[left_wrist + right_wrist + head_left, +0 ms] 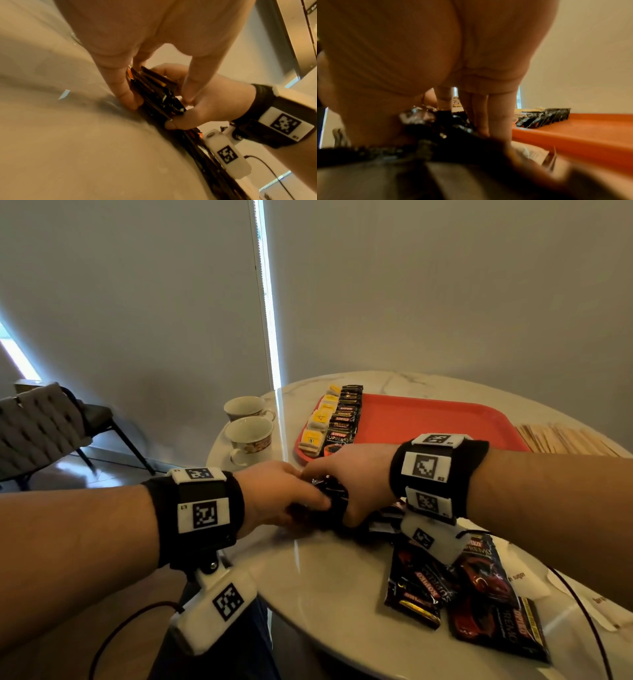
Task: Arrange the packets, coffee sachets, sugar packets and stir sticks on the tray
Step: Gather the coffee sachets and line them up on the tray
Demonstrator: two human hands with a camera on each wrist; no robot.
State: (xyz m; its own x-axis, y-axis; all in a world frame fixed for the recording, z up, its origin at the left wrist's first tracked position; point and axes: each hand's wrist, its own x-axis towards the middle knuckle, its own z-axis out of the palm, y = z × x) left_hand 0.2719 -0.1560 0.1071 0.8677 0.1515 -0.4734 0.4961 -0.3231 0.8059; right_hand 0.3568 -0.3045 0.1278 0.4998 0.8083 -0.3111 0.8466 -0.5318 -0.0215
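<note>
My left hand (281, 491) and right hand (356, 477) both pinch one stack of black coffee sachets (154, 92), fingers curled, on the table (335, 594).

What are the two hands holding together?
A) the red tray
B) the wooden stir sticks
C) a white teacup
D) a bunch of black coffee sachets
D: the left hand and right hand both grip a bunch of black coffee sachets standing on edge on the white marble table, beside the red plastic tray.
</note>
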